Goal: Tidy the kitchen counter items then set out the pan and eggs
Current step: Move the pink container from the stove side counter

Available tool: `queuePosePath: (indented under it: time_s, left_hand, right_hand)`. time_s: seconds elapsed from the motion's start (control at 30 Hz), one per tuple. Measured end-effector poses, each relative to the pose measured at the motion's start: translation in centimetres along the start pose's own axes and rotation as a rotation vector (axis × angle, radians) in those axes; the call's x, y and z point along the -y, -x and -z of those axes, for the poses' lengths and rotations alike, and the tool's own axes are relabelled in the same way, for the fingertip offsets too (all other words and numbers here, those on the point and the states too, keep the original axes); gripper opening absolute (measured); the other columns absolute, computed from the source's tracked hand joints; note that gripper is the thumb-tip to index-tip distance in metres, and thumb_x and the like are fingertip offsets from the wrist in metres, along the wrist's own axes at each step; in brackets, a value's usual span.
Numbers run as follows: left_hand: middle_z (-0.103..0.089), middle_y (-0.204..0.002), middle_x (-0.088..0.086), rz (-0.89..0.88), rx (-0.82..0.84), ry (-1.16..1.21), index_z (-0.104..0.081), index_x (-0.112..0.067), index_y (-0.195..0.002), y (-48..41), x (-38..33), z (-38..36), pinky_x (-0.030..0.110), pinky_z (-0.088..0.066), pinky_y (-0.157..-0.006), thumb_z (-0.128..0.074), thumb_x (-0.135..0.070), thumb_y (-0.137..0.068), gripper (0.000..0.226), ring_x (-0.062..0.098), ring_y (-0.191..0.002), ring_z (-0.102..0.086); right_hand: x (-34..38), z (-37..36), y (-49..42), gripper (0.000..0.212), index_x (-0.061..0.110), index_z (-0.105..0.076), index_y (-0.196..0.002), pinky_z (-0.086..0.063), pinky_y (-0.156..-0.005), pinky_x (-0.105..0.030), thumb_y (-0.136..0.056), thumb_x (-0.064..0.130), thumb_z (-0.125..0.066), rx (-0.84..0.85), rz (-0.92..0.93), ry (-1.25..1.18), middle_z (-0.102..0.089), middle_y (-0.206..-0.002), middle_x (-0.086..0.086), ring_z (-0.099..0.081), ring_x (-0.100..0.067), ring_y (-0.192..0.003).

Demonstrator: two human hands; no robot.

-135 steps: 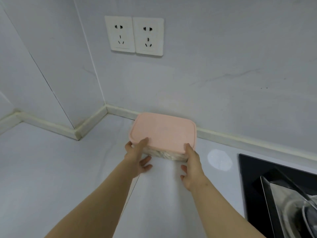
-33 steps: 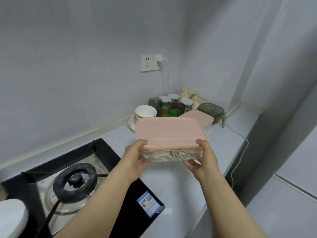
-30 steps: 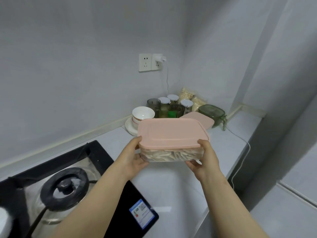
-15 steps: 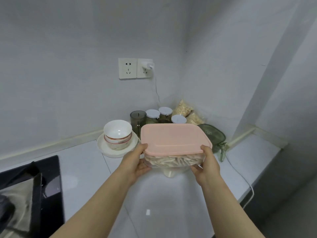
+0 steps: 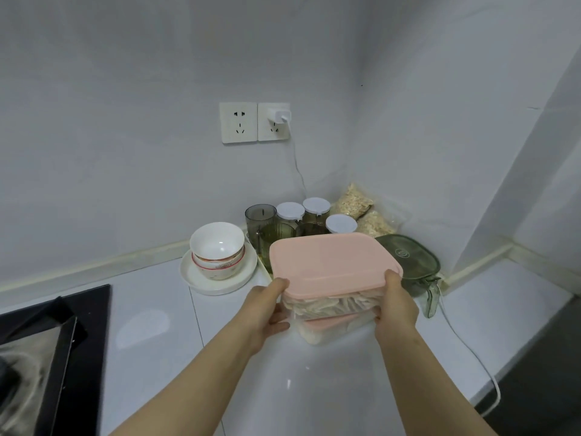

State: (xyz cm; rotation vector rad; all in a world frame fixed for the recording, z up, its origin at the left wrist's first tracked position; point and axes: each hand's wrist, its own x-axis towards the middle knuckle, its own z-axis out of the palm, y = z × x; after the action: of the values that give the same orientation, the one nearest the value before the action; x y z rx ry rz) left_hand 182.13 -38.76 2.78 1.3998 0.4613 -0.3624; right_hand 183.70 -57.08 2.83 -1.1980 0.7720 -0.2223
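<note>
Right, the pink-lidded container [image 5: 333,262] is held just over a second pink-lidded box [image 5: 323,330] on the white counter [image 5: 157,341]; whether they touch I cannot tell. My left hand [image 5: 267,309] grips its left end, thumb on the lid edge, and my right hand [image 5: 396,306] grips the right end likewise. Just behind stand white-capped jars [image 5: 314,206], with a green-lidded box [image 5: 405,256] to the right and stacked bowls [image 5: 217,247] to the left.

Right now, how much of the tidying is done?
Looks done: stacked bowls, jars and a green-lidded box grouped in the corner. In hand: the left hand and right hand hold a pink-lidded box over a second pink-lidded box. Left: set it down, then pan and eggs, neither in view.
</note>
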Motion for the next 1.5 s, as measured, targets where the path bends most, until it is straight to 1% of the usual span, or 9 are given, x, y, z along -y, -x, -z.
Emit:
queuePosePath:
  time_s: [0.1,0.23,0.43,0.6,0.77,0.97,1.1,1.27,1.5]
  left_hand:
    - [-0.042,-0.089,0.011,0.024,0.034,0.003,-0.053,-0.011,-0.095,0.0,0.4,-0.9,0.034,-0.046,-0.082,-0.046,-0.029,-0.092,0.019,0.024,-0.084,-0.042]
    - [-0.052,-0.098,0.009,0.005,0.013,0.031,-0.051,-0.010,-0.114,-0.5,1.1,-2.5,0.037,-0.039,-0.089,-0.040,-0.029,-0.095,0.029,0.019,-0.079,-0.046]
    - [-0.035,-0.148,0.005,0.041,0.022,0.016,-0.025,-0.012,-0.146,0.1,1.0,-4.1,0.041,-0.025,-0.111,-0.038,-0.033,-0.098,0.054,0.024,-0.134,-0.034]
    - [-0.028,-0.152,0.003,0.058,0.050,0.034,-0.027,-0.014,-0.145,0.2,0.2,-3.9,0.042,-0.023,-0.112,-0.052,-0.029,-0.093,0.060,0.023,-0.140,-0.026]
    - [-0.038,-0.142,0.001,-0.050,-0.013,0.051,-0.014,-0.027,-0.148,-0.9,-0.9,-3.9,0.042,-0.037,-0.098,-0.048,-0.018,-0.093,0.065,0.021,-0.113,-0.042]
    - [-0.042,-0.138,0.009,-0.030,0.008,-0.045,-0.024,-0.021,-0.144,-1.2,-1.6,-3.4,0.043,-0.044,-0.093,-0.046,-0.008,-0.088,0.062,0.031,-0.119,-0.046]
    - [-0.049,-0.097,0.010,-0.047,-0.025,-0.145,-0.035,-0.006,-0.134,-1.3,-2.3,-3.5,0.035,-0.049,-0.063,-0.044,-0.003,-0.086,0.049,0.021,-0.071,-0.045]
    - [-0.045,-0.105,0.011,-0.032,-0.033,-0.221,-0.034,-0.006,-0.135,-1.1,-2.7,-3.4,0.040,-0.047,-0.075,-0.041,-0.005,-0.089,0.046,0.019,-0.064,-0.043]
    - [-0.037,-0.145,0.007,-0.005,0.002,-0.151,-0.024,-0.020,-0.145,-1.0,-1.4,-3.3,0.056,-0.032,-0.105,-0.039,-0.017,-0.093,0.054,0.038,-0.128,-0.042]
  right_hand:
    - [-0.1,0.2,-0.8,0.033,0.018,-0.059,-0.116,-0.038,-0.087,-0.031,-0.090,0.033,-0.045,-0.039,0.081,0.070,-0.054,-0.104,0.002,-0.049,-0.022,-0.100]
    - [0.0,-0.1,-1.2,0.050,0.010,-0.037,-0.137,-0.036,-0.088,-0.030,-0.090,0.013,-0.052,0.092,0.115,0.042,-0.049,-0.121,-0.003,-0.045,-0.019,-0.104]
    - [-2.5,-1.6,-1.3,0.077,0.010,-0.020,-0.141,-0.037,-0.105,-0.045,-0.080,0.020,-0.065,0.160,0.103,0.189,-0.042,-0.137,-0.011,-0.042,-0.034,-0.124]
    - [-2.7,-2.0,-1.7,0.064,0.012,-0.028,-0.135,-0.034,-0.107,-0.048,-0.083,0.027,-0.060,0.180,0.077,0.241,-0.051,-0.128,-0.011,-0.040,-0.037,-0.122]
    - [-2.6,-1.6,-1.7,0.058,0.014,-0.029,-0.137,-0.034,-0.107,-0.046,-0.087,0.023,-0.056,0.185,0.092,0.185,-0.050,-0.113,-0.004,-0.040,-0.034,-0.123]
    - [-2.3,-1.0,-1.2,0.052,0.015,-0.033,-0.136,-0.036,-0.088,-0.036,-0.087,0.020,-0.050,0.188,0.108,0.150,-0.049,-0.110,-0.002,-0.046,-0.027,-0.107]
    - [-1.8,-1.4,0.0,0.051,0.012,-0.031,-0.137,-0.038,-0.096,-0.040,-0.089,0.011,-0.046,0.200,0.063,0.062,-0.047,-0.112,-0.003,-0.044,-0.023,-0.102]
    - [-1.5,-0.7,0.6,0.057,0.015,-0.027,-0.141,-0.039,-0.101,-0.043,-0.089,0.010,-0.049,0.231,0.054,0.083,-0.046,-0.116,-0.004,-0.043,-0.021,-0.103]
    - [-1.4,-0.5,1.0,0.059,0.016,-0.026,-0.142,-0.039,-0.099,-0.043,-0.089,0.013,-0.050,0.241,0.034,0.107,-0.048,-0.120,-0.007,-0.045,-0.022,-0.104]
